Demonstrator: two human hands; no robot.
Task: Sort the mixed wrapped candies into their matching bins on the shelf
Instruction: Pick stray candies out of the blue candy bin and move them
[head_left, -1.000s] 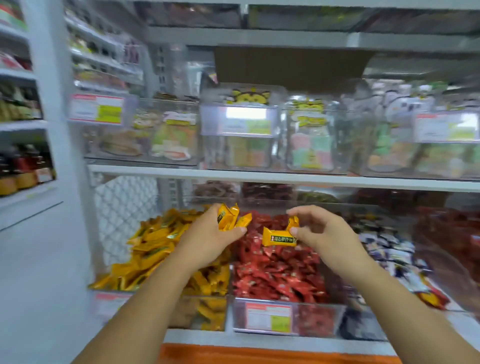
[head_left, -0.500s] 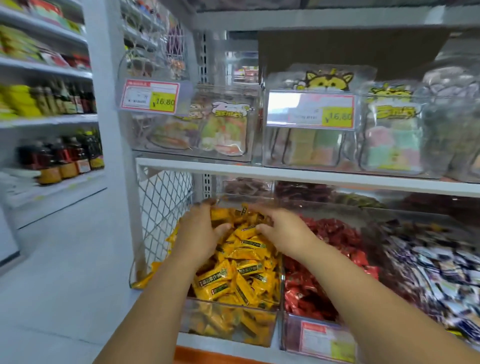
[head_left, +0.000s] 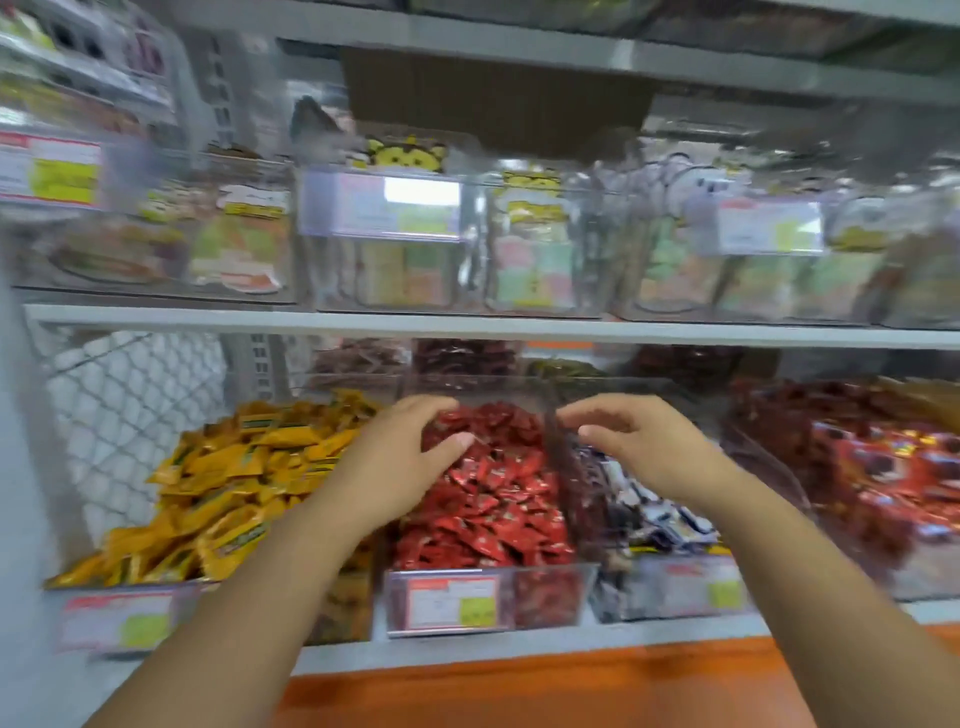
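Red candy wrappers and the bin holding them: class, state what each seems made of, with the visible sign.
Red wrappers: likely glossy plastic or foil film; creased, catching highlights. Bin: clear rigid plastic, probably acrylic; candies show through its front wall.

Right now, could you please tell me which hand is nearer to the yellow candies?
Left. The left hand hovers over the red candies, just beside the yellow candies; the right hand is farther right, beyond the red candies.

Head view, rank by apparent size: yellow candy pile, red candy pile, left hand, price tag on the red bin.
Yellow candy pile
Red candy pile, partly covered
Left hand, enlarged by nearness
Price tag
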